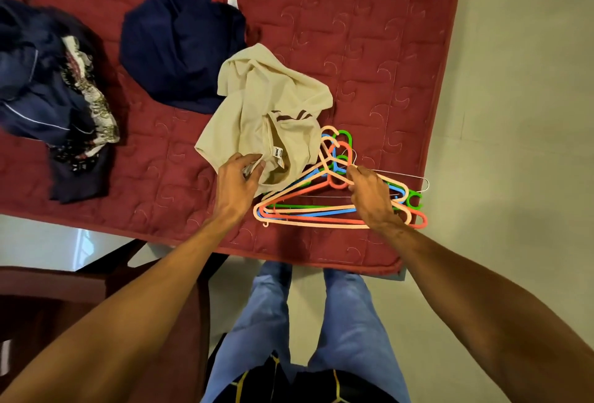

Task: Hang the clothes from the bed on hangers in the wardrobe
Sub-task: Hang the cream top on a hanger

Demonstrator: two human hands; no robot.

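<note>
The cream T-shirt [270, 103] is pinched at its collar by the left hand [238, 177]; a peach hanger [297, 185], grasped by the right hand [369, 196], is likely to be threaded into the neck next.

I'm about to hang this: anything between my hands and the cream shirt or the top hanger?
Nothing visible: the left hand pinches the collar of the cream cotton shirt, and the right hand holds the topmost peach plastic hanger.
</note>
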